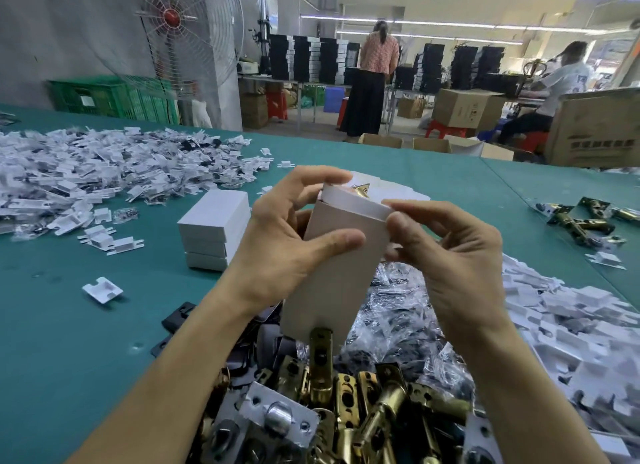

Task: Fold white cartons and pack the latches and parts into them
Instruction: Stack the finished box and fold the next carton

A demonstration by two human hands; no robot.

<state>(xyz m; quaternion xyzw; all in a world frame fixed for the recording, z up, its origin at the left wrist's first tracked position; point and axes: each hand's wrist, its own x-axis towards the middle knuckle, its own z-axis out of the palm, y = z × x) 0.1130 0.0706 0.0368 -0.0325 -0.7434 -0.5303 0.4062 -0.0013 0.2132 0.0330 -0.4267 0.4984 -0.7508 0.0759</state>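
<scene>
1. I hold one white carton [332, 283] in both hands, in the middle of the view above a teal table [69, 342].
2. The carton's long axis runs from 6 o'clock, near my body, up to 12 o'clock, away from me. It leans slightly toward 1 o'clock.
3. My left hand [287, 242] grips the carton from 9 o'clock. The thumb lies across the front face and the fingers curl over the far top edge.
4. My right hand [450, 255] comes in from 3 o'clock. Its thumb and fingertips pinch the right corner of the end flap [353, 202].
5. The brass tip of a latch [362, 189] pokes out at the carton's top end, at 12 o'clock, so that end is not yet closed.
6. Both hands are at the open end. I judge that the right hand is better placed to tuck the flap down while the left steadies the body.
7. A stack of closed cartons [216, 228] stands at 9 o'clock from my hands, just beside the left one.
8. A heap of loose latches [363, 404] lies at 6 o'clock, below the carton.
9. Bagged parts [86, 176] are spread at 10 o'clock, well apart.
</scene>
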